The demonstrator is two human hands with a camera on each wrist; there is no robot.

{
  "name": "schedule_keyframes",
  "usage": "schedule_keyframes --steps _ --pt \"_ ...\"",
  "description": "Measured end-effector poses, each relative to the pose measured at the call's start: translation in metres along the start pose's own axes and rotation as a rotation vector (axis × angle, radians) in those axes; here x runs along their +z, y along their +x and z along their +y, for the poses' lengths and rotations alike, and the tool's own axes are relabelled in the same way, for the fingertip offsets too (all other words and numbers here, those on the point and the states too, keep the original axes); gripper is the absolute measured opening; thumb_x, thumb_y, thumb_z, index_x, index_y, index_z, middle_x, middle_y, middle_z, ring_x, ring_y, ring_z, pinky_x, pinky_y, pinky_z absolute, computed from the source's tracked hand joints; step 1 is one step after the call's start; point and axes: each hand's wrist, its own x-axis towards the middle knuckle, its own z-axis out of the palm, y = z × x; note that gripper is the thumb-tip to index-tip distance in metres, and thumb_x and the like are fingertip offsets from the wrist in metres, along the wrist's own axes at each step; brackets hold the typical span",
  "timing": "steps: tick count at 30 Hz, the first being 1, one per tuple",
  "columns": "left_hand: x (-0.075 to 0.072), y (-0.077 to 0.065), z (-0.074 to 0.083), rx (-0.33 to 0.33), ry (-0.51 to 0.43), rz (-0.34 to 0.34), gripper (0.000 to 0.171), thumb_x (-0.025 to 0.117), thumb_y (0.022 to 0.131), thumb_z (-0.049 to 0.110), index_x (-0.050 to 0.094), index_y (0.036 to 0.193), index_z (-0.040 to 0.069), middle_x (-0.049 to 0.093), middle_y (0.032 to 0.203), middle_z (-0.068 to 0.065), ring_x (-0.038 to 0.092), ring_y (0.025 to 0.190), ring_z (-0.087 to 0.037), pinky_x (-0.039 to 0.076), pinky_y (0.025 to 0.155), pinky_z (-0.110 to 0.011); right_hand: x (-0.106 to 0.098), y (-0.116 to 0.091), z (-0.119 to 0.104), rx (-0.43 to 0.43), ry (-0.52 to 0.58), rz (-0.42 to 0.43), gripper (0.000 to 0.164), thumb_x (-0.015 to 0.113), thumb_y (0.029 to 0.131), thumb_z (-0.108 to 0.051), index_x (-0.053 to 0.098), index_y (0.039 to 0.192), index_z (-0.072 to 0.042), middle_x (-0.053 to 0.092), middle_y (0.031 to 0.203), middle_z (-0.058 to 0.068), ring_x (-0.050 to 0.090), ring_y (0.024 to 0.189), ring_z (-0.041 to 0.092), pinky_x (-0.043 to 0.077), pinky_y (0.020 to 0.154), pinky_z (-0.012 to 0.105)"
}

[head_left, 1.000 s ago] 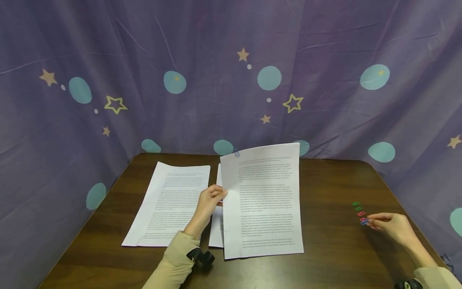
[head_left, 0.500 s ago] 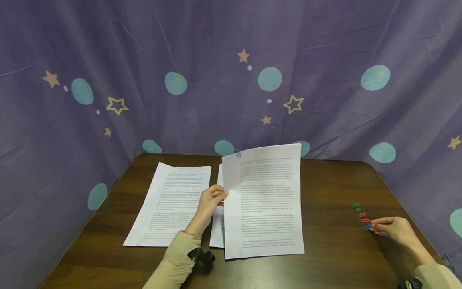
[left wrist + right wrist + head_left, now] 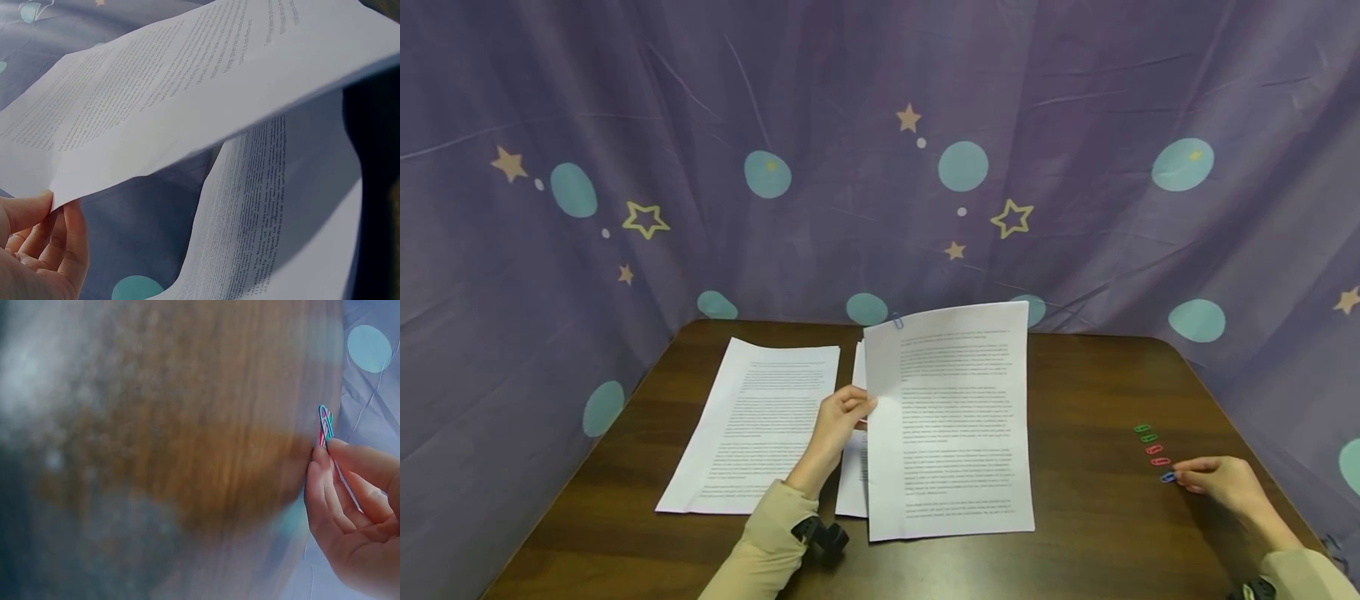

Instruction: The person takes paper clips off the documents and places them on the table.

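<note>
My left hand [image 3: 833, 423] pinches the left edge of printed sheets [image 3: 958, 425], held raised over the table. A blue paper clip [image 3: 897, 321] sits on their top edge near the left corner. In the left wrist view, thumb and fingers of the left hand [image 3: 44, 250] grip the paper's edge. Toward the right side, my right hand [image 3: 1225, 485] pinches another blue paper clip [image 3: 1167, 477] between thumb and fingertips. The right wrist view shows that clip [image 3: 323, 415] sticking out past the fingertips, with red and green clips seen behind it.
Two red paper clips [image 3: 1157, 456] and two green ones [image 3: 1146, 432] lie in a row on the brown table [image 3: 1090, 400]. A printed stack [image 3: 767, 425] lies at left; more paper [image 3: 851, 483] is partly hidden behind the raised sheets. A patterned curtain [image 3: 850, 125] hangs behind.
My right hand has drawn the blue paper clip slightly right and toward me, away from the red clips. The left hand still holds the sheets in nearly the same place.
</note>
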Motion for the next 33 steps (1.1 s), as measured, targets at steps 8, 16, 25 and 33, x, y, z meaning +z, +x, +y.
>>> schedule_keyframes --steps 8,16,25,33 --pt "0.000 0.000 -0.001 0.003 -0.017 -0.007 0.012 0.060 0.080 -0.002 0.054 0.085 -0.012 0.064 0.070 -0.002 0.054 0.057 -0.007 0.048 0.052 -0.022 0.002 0.002 -0.002 -0.034 -0.059 0.024 0.037 0.066 0.078 -0.012 0.057 0.097 0.017 0.064 0.084 0.020 0.060 0.061 0.004 0.051 0.057 0.021" --pt "0.000 -0.005 0.009 0.003 -0.004 -0.021 0.011 0.058 0.081 -0.004 0.054 0.085 -0.014 0.064 0.072 -0.007 0.054 0.057 -0.008 0.048 0.053 -0.023 0.013 0.006 -0.028 -0.178 -0.056 0.058 0.035 0.061 0.082 -0.010 0.054 0.104 0.017 0.064 0.086 0.022 0.061 0.064 0.005 0.051 0.058 0.023" --pt "0.002 -0.011 0.019 0.014 0.008 -0.017 0.010 0.056 0.081 -0.006 0.053 0.084 -0.014 0.064 0.072 -0.008 0.054 0.057 -0.008 0.048 0.052 -0.022 0.025 0.010 -0.095 -0.238 -0.030 0.108 0.040 0.060 0.084 -0.028 0.058 0.109 0.003 0.064 0.096 0.019 0.054 0.057 0.005 0.048 0.047 0.030" --pt "-0.001 -0.001 0.000 0.015 -0.026 -0.019 0.012 0.058 0.081 -0.003 0.054 0.086 -0.013 0.064 0.072 -0.006 0.054 0.056 -0.008 0.048 0.051 -0.022 0.041 0.014 -0.178 -0.469 0.024 0.196 0.026 0.065 0.081 -0.018 0.064 0.101 -0.003 0.065 0.096 0.015 0.055 0.077 -0.007 0.046 0.060 0.014"
